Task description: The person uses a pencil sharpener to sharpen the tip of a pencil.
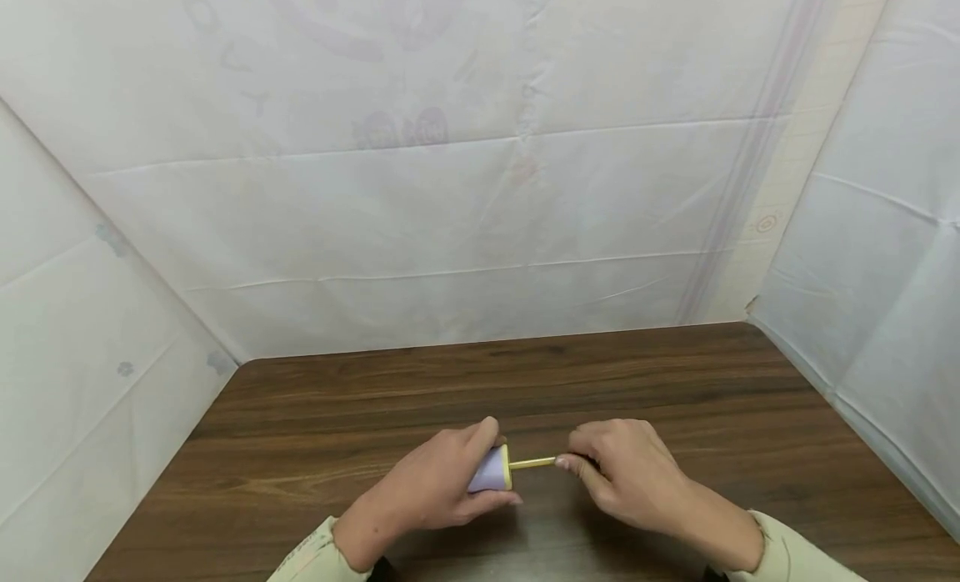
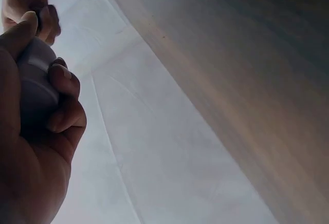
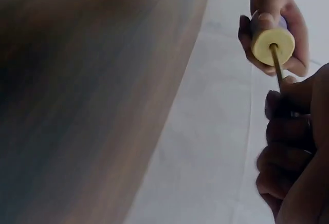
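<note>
The left hand [image 1: 442,482] grips a lavender cylinder with a pale yellow round end cap [image 1: 490,472], thumb and fingers wrapped round its sides. A thin, straight yellow rod [image 1: 532,463] leaves the middle of the cap and spans the gap to the right hand [image 1: 630,474], which pinches its other end, fingers curled in. Those fingers cover that tip, and the left hand hides most of the cylinder. Both hands work over the near half of a dark brown wood-grain table [image 1: 337,398]; its far part lies beyond them. White, creased sheeting closes in the table: a back sheet [image 1: 420,207] with faded purple print and stripes, a left sheet [image 1: 75,357] with faint paw marks, and a right sheet [image 1: 885,257]. Pale cream sleeves [image 1: 787,553] reach both wrists.
</note>
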`<state>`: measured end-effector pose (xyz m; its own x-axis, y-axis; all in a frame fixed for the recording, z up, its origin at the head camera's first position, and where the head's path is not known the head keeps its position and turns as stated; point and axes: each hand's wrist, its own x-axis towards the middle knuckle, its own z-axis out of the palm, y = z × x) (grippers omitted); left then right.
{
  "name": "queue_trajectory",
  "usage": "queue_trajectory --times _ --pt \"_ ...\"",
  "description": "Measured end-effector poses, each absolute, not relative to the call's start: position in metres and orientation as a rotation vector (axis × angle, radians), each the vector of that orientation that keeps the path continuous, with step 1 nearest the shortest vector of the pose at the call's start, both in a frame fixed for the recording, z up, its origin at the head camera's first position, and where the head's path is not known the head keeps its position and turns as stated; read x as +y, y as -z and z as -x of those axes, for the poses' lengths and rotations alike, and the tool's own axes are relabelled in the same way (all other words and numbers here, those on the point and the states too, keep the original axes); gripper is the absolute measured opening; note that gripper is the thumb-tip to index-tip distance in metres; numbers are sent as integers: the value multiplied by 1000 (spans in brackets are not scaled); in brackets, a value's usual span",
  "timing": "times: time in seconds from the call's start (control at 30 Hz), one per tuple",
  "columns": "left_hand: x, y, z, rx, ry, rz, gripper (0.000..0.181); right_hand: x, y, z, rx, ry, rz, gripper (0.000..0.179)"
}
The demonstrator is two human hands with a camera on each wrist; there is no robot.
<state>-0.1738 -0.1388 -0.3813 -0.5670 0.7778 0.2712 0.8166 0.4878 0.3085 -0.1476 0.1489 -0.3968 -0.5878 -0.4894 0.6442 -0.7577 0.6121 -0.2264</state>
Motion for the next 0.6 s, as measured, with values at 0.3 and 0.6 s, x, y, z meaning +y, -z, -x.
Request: queue_trajectory --times 0.3,0.6 --pt "-141 377 175 -2620 907 1363 49 149 378 162 -1683 -291 -1133 37" --pt "-141 373 171 -2638 923 1399 47 143 380 159 -1545 -214 -1126 41"
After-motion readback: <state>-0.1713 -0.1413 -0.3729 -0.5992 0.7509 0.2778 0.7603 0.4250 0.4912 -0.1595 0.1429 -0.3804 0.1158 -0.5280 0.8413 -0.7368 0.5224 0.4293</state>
